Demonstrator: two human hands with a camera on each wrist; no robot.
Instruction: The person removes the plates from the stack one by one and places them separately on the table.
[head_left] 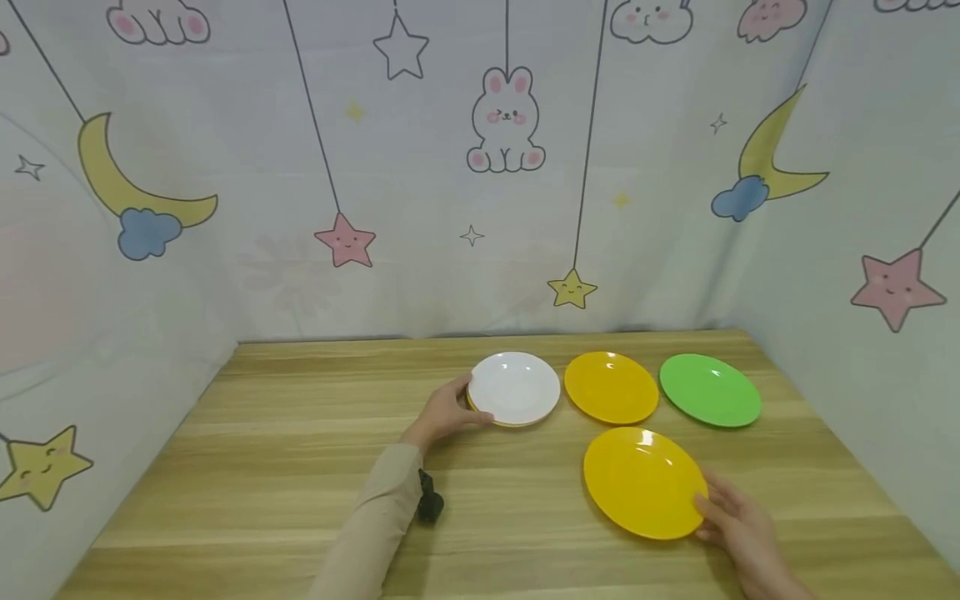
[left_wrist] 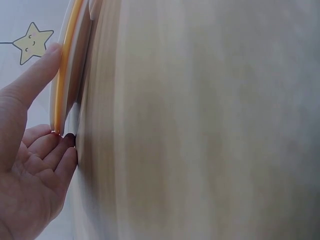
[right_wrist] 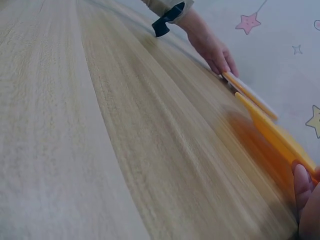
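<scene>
My left hand (head_left: pixel 444 412) grips the left rim of a white plate (head_left: pixel 514 387) near the back of the table. A yellow edge shows beneath it, and the left wrist view shows stacked rims, one orange (left_wrist: pixel 64 75), with the thumb against them. At the front right my right hand (head_left: pixel 738 527) pinches the right rim of a yellow plate (head_left: pixel 643 482), thumb on top and fingers below. In the right wrist view this yellow plate (right_wrist: pixel 277 135) is held above the tabletop. Another yellow plate (head_left: pixel 611 387) lies just right of the white one.
A green plate (head_left: pixel 709 390) lies at the back right of the wooden table (head_left: pixel 300 433). White curtains (head_left: pixel 420 183) with printed moons, stars and a rabbit stand behind and at both sides. A black device (head_left: pixel 429 498) is on the left wrist.
</scene>
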